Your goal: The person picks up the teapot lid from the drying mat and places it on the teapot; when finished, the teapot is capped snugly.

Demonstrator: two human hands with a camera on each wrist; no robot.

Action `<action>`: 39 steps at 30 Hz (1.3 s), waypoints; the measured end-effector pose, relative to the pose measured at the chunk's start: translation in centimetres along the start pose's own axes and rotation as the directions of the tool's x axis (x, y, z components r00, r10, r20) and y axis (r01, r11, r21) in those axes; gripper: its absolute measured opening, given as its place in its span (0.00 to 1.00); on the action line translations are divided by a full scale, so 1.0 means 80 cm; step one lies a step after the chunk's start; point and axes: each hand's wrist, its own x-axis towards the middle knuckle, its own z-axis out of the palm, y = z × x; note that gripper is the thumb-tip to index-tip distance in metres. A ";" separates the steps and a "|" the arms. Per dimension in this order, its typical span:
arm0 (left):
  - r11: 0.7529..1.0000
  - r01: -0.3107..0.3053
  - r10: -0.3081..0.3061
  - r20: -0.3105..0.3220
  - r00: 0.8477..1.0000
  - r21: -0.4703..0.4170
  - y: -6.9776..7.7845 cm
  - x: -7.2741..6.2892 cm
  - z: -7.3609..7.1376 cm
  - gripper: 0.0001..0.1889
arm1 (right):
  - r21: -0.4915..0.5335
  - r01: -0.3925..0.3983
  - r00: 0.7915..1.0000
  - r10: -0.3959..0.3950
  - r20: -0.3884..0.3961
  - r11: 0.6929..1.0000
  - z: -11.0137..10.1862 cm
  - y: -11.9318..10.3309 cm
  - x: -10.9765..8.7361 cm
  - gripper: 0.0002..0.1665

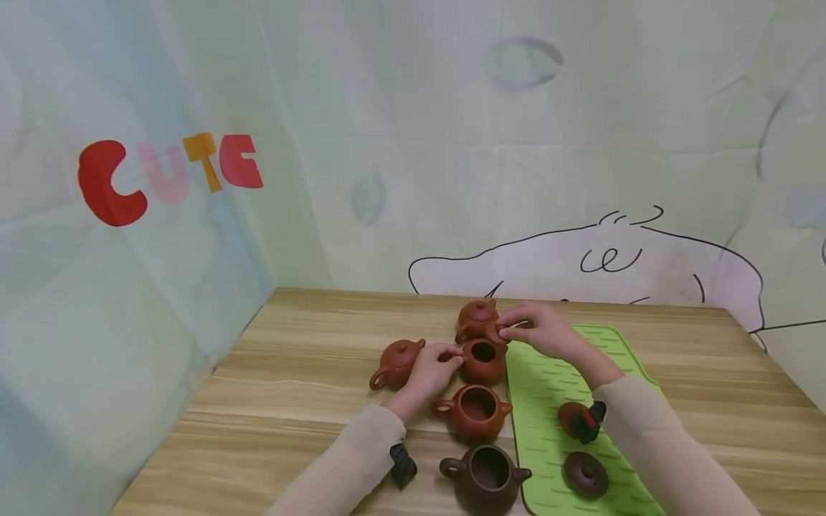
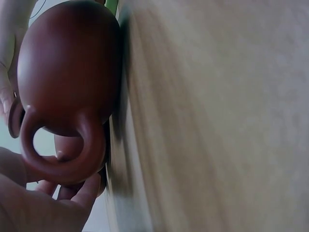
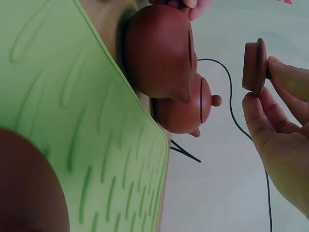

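A lidless reddish-brown teapot (image 1: pixel 482 365) stands at the mat's left edge. My left hand (image 1: pixel 431 373) pinches its handle with fingertips and thumb. Just above and beyond its opening, my right hand (image 1: pixel 542 331) holds a small round lid (image 3: pixel 254 67). In the right wrist view the thumb and fingers grip this lid by its knob and edge, apart from the pot. A lidded teapot (image 1: pixel 477 319) is right behind, and another lidded teapot (image 1: pixel 399 362) sits left of my left hand. Closer to me is an open orange-brown teapot (image 1: pixel 474 423), whose handle partly covers my left fingers in the left wrist view.
A dark brown open teapot (image 1: pixel 487 484) stands nearest me. On the green ribbed mat (image 1: pixel 542 387) lie a reddish lid (image 1: pixel 571 421), partly hidden by the right wrist camera, and a dark brown lid (image 1: pixel 586 474). A printed cloth (image 1: pixel 413 143) hangs behind the wooden table (image 1: pixel 310 344).
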 end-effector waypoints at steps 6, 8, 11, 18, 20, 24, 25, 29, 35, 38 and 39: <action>1.000 -0.001 0.001 0.002 1.000 0.005 -0.001 -0.001 -0.001 0.05 | -0.026 0.010 1.000 -0.010 0.022 1.000 0.012 0.002 0.008 0.11; 1.000 0.004 -0.004 0.001 1.000 0.006 -0.001 -0.001 -0.001 0.05 | -0.033 0.016 0.999 -0.015 0.032 0.999 0.016 0.004 0.010 0.10; 1.000 0.005 -0.005 0.001 1.000 0.011 -0.002 -0.001 0.000 0.05 | -0.041 0.013 0.999 -0.011 0.047 0.999 0.021 0.005 0.012 0.09; 1.000 0.026 -0.027 0.008 1.000 0.004 -0.001 -0.001 0.001 0.05 | -0.084 -0.024 0.997 0.029 0.067 0.996 0.030 0.006 0.016 0.07; 1.000 0.022 -0.022 0.009 1.000 0.004 -0.001 -0.001 0.001 0.05 | -0.093 -0.020 0.997 0.027 0.071 0.995 0.032 0.006 0.017 0.06; 1.000 0.018 -0.018 0.008 1.000 0.006 -0.001 -0.001 0.001 0.05 | -0.107 0.000 0.997 0.008 0.077 0.994 0.035 0.009 0.018 0.06; 1.000 0.022 -0.022 0.008 1.000 0.003 -0.001 -0.002 0.001 0.05 | -0.108 0.008 0.997 0.001 0.079 0.994 0.036 0.010 0.019 0.06; 1.000 0.029 -0.029 0.008 1.000 -0.005 0.000 -0.002 0.001 0.05 | -0.110 0.009 0.997 -0.001 0.078 0.994 0.038 0.011 0.019 0.05; 0.999 0.034 -0.034 0.004 0.999 -0.012 0.001 -0.001 0.001 0.05 | -0.139 0.008 0.997 0.002 0.077 0.990 0.039 0.010 0.020 0.05; 1.000 0.030 -0.030 0.004 1.000 -0.008 0.000 0.000 0.001 0.05 | -0.148 0.008 0.997 0.003 0.076 0.989 0.040 0.011 0.021 0.05; 0.999 0.031 -0.031 0.004 1.000 -0.006 0.000 0.000 0.001 0.05 | -0.149 0.006 0.997 0.006 0.076 0.989 0.040 0.011 0.021 0.05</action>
